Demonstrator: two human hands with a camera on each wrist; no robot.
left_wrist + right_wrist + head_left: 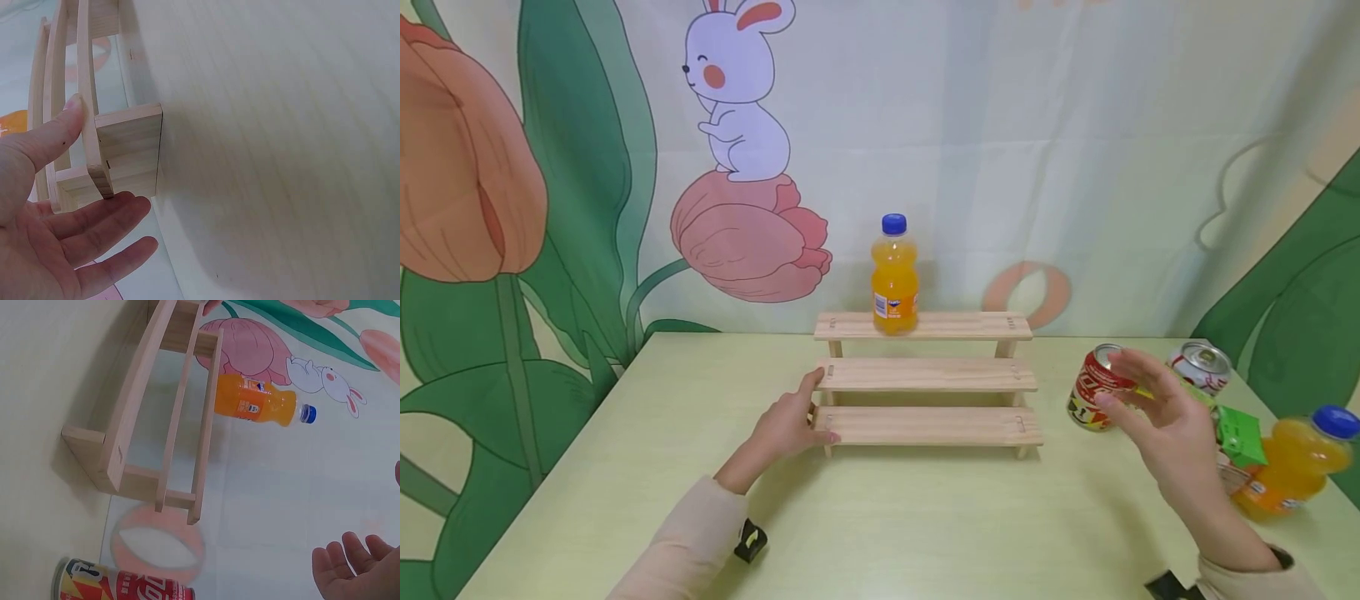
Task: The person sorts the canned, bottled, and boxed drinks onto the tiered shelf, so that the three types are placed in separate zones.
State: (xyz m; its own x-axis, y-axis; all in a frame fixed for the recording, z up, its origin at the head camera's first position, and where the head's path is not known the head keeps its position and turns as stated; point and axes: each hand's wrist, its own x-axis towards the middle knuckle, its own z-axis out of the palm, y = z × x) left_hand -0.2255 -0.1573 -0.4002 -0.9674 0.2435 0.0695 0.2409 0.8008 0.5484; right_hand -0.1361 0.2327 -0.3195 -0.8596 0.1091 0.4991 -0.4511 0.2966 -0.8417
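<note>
On the pale yellow-green tabletop [940, 533], a three-tiered light-wood rack [925, 375] is stood before a printed fabric backdrop [880, 108]. Its left end is gripped by the left hand [785, 422], thumb laid on the lowest shelf, fingers set along the end. On the top shelf, left of centre, a clear plastic bottle of orange drink with a blue cap [895, 283] is held upright. Right of the rack, a red cylindrical metal can [1092, 393] is seen upright on the table. Near it, the right hand [1176, 442] is held raised, fingers loosely bent, nothing grasped. Partly hidden beyond: a silver-white can [1201, 367], a green carton [1240, 435], a second blue-capped orange bottle [1296, 462].
</note>
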